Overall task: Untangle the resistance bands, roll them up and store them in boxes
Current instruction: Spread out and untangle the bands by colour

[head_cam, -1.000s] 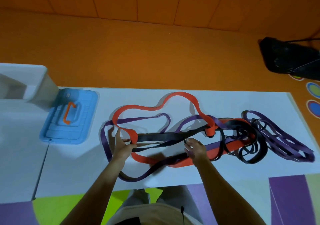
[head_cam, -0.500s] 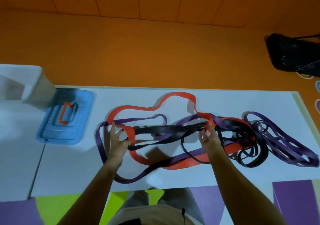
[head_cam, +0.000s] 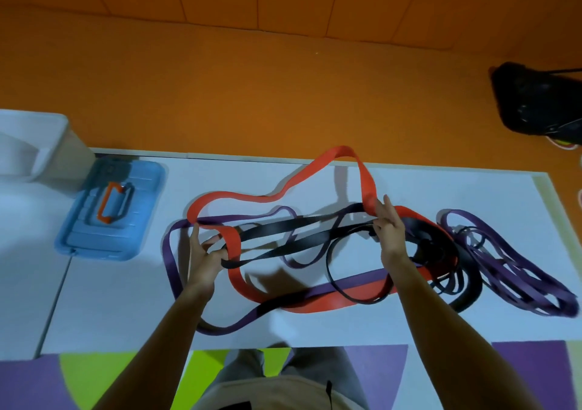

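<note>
Right hand [head_cam: 389,233]: higher and further across the table than a second ago, when it lay nearer the front edge. Thumb and fingers pinch the wide flat red rubber band [head_cam: 226,196] and hold one stretch lifted, so its far bend now rises over the table's back edge.
Left hand [head_cam: 204,258]: much where it was, fingers curled on the end of the wide flat black rubber band [head_cam: 283,225], where the red band crosses it.
Long narrow purple rubber band [head_cam: 170,252]: loops left of the left hand and passes under the left forearm.
White table [head_cam: 94,299]: bears the whole tangle. A heap of thin purple bands [head_cam: 519,271] lies at its right end, and the knot beside it is partly hidden behind the right forearm.
Pale blue plastic lid with orange handle [head_cam: 145,189]: flat at the table's left end, apart from the bands.
White plastic box [head_cam: 31,145]: just beyond the lid.
Black bag [head_cam: 535,100]: on the orange floor, far right
</note>
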`<state>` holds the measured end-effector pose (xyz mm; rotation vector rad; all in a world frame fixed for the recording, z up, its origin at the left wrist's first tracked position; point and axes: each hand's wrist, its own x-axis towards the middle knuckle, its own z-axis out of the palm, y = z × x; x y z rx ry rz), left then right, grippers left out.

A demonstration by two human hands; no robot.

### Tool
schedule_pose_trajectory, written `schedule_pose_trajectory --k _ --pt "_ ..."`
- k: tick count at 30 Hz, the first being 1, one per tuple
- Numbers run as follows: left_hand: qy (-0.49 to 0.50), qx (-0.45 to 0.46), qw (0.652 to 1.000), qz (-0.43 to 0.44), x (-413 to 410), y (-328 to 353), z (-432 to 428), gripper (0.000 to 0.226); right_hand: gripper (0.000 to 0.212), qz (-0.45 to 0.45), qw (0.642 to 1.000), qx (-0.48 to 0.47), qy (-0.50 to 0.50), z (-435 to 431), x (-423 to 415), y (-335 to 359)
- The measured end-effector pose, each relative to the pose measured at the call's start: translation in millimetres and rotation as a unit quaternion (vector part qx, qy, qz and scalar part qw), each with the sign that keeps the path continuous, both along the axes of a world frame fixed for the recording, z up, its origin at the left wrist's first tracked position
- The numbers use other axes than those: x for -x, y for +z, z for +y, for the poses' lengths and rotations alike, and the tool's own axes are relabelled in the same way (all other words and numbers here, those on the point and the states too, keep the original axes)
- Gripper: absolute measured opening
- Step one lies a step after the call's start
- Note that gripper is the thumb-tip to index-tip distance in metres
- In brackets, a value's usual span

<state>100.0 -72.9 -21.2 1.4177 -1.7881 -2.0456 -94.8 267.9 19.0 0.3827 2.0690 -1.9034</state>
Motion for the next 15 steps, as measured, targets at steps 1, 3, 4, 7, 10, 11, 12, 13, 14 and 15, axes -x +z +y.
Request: schedule_pose_trajectory --k 1,3,4,7,10,11,12,13,14,15 --pt "0.003 0.003 1.000 -0.001 1 0 0 0.110 0.055 -0.004 1.000 0.008 -0.023 3 1 0" --pt "0.009 0.004 1.000 -0.010 1 0 -2 0.109 0.049 0.007 0.997 0.002 -0.074 11 0 -1" --pt "0.010 0.003 1.000 -0.014 1 -1 -2 0.109 0.045 0.018 0.995 -0.002 -0.100 15 -2 -1" --pt "0.009 0.005 1.000 -0.016 0 -1 -3 0.109 0.026 0.004 0.983 -0.069 -0.173 26 -12 0" --pt "0.004 0.012 1.000 -0.019 0 -1 -1 0.111 0.027 -0.030 0.967 -0.228 -0.107 41 -21 -12" --pt "0.002 0.013 1.000 -0.022 1 -1 0 0.112 0.031 -0.050 0.966 -0.246 -0.057 42 -23 -16" --pt "0.000 0.011 1.000 -0.026 1 -1 1 0.112 0.035 -0.075 0.965 -0.251 -0.007 40 -23 -17" --pt "-0.004 0.007 1.000 -0.030 2 -1 2 0.113 0.041 -0.102 0.965 -0.238 0.032 35 -22 -18" --pt "-0.009 0.007 0.999 -0.032 3 -1 3 0.113 0.049 -0.127 0.969 -0.208 0.050 29 -22 -18" --pt "-0.017 0.011 0.999 -0.034 3 -1 4 0.113 0.056 -0.146 0.972 -0.180 0.049 23 -22 -18"
